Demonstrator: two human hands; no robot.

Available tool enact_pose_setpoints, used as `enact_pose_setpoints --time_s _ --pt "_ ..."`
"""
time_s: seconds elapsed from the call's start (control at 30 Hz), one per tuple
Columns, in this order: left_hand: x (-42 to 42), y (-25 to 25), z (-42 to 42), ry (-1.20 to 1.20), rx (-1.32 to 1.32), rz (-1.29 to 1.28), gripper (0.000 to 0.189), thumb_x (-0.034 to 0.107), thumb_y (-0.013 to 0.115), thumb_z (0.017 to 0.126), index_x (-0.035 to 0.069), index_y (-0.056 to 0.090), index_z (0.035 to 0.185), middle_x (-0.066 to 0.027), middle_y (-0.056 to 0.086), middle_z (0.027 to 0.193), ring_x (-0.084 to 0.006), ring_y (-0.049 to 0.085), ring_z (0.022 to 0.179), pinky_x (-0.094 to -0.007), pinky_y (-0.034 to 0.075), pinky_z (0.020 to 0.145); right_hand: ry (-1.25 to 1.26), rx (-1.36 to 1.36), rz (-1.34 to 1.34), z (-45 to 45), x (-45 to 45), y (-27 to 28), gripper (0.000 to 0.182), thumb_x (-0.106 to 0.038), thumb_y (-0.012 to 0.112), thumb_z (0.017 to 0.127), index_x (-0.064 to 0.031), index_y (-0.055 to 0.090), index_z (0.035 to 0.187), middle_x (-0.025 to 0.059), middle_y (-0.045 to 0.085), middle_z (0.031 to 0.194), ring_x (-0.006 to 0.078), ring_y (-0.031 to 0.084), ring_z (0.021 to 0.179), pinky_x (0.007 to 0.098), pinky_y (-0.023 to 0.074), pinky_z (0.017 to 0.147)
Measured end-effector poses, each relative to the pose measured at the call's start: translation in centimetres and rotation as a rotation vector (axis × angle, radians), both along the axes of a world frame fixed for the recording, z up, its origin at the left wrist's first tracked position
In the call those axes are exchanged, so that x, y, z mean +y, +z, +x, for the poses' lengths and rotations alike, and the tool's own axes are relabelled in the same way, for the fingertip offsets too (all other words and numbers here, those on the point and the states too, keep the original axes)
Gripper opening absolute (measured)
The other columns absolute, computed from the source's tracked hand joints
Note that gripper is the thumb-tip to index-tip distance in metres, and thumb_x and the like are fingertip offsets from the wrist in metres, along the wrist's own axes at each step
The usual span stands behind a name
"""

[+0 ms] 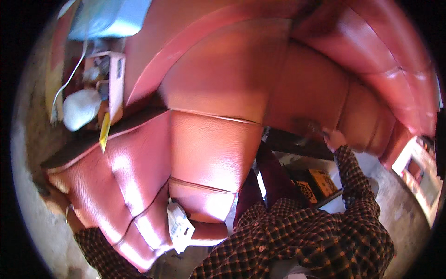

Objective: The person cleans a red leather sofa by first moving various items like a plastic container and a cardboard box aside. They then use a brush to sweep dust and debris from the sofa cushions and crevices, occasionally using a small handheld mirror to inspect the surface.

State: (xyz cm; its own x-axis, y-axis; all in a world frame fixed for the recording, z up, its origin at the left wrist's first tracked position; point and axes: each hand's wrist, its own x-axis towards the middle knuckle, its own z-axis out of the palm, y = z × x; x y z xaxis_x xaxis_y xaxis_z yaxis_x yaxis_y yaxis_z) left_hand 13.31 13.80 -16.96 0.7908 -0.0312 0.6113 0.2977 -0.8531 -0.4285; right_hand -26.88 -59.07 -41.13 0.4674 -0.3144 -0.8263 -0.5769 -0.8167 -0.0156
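A reddish-brown leather sofa (212, 143) with seamed panels spreads in front of me. My right hand (335, 140) is closed around the handle of a dark, blurred brush-like tool (308, 126). The tool's head lies against the lower part of a leather panel (306, 90). Far to the left, my left hand (54, 200) is at the outer edge of a padded leather section (87, 178). Its fingers are dim and partly hidden, so their grip is unclear. A white printed packet (180, 228) rests against the leather near my body.
At the upper left stands a pink plastic crate (116, 82) holding assorted items, beside a white rounded object (81, 108), a yellow strip (104, 132) and a white cord (74, 71). Below my right arm are orange printed boxes (322, 182). A white crate-like container (406, 155) stands far right.
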Motion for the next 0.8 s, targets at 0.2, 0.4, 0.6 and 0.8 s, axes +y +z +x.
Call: enact_pose_setpoints --time_s 0.2,0.4,0.6,0.8 --pt "-0.2 -1.2 0.0 0.148 0.017 -0.154 0.049 0.043 0.049 0.078 0.006 0.05 0.111 -0.0168 0.058 0.097 -0.0347 0.056 0.086 -0.0425 0.045 0.071 0.082 -0.472 -0.072 12.0 2.1 -5.5 0.035 -0.02 0.044 0.081 -0.0106 0.046 0.114 0.0208 0.053 0.1 0.0369 0.05 0.093 0.0431 0.0406 0.079" --pt "-2.2 -0.8 -0.4 0.124 0.005 -0.184 0.047 0.039 0.051 0.078 0.01 0.047 0.114 -0.0164 0.058 0.098 -0.0342 0.056 0.087 -0.0438 0.044 0.071 0.665 -0.147 -0.041 -0.8 5.1 -6.9 0.034 -0.017 0.038 0.081 -0.0212 0.051 0.113 0.0168 0.058 0.091 0.0328 0.055 0.089 0.0403 0.0429 0.08" --pt "-1.9 -1.1 -1.4 0.115 0.014 -0.249 0.04 0.032 0.053 0.077 0.012 0.048 0.111 -0.0147 0.059 0.096 -0.0358 0.056 0.085 -0.0441 0.043 0.068 0.118 -0.577 0.122 13.6 7.5 -1.1 0.037 -0.014 0.048 0.077 -0.0153 0.049 0.114 0.0187 0.057 0.092 0.036 0.052 0.091 0.0404 0.0419 0.08" --pt "-3.3 -0.2 -0.8 0.069 -0.006 -0.325 0.034 0.027 0.055 0.074 0.013 0.05 0.104 -0.0146 0.058 0.092 -0.0337 0.055 0.084 -0.0413 0.043 0.068 0.788 -0.31 -0.275 31.7 17.5 -6.9 0.016 -0.01 0.048 0.072 -0.0036 0.06 0.08 0.0135 0.058 0.072 0.0324 0.057 0.073 0.0408 0.0463 0.057"
